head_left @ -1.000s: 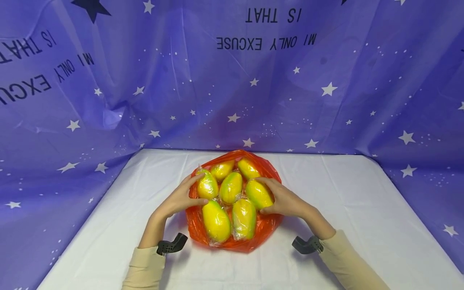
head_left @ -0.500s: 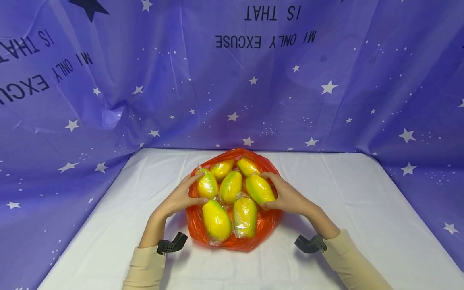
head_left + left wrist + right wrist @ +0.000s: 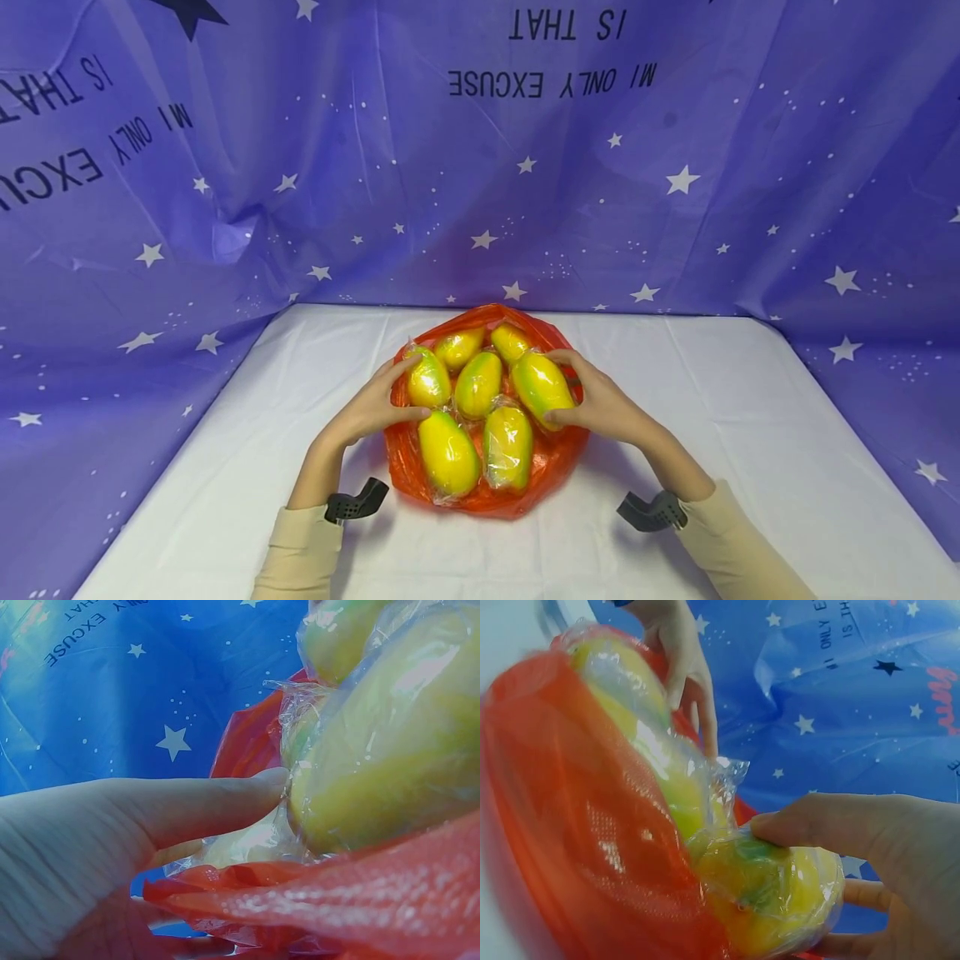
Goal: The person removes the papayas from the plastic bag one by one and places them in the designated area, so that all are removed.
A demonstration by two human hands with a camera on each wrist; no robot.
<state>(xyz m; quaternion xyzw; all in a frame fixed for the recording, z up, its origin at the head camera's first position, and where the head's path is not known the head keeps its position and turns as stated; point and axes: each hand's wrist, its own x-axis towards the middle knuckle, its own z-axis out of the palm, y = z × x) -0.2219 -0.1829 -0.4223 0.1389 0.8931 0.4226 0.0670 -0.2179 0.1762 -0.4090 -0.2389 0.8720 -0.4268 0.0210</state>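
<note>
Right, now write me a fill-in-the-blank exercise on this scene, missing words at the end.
The head view shows ____ yellow-green fruits in the red bag.
The right hand holds one fruit between its thumb and ____.
The tabletop is ____ in colour.
In the head view, the backdrop carries ____ lettering.

Missing words: seven; fingers; white; black.

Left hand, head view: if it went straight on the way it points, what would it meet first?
For the left hand, likely the leftmost clear-wrapped, oval, yellow-green mango in the red plastic bag; depth leaves unclear whether they touch.
</note>
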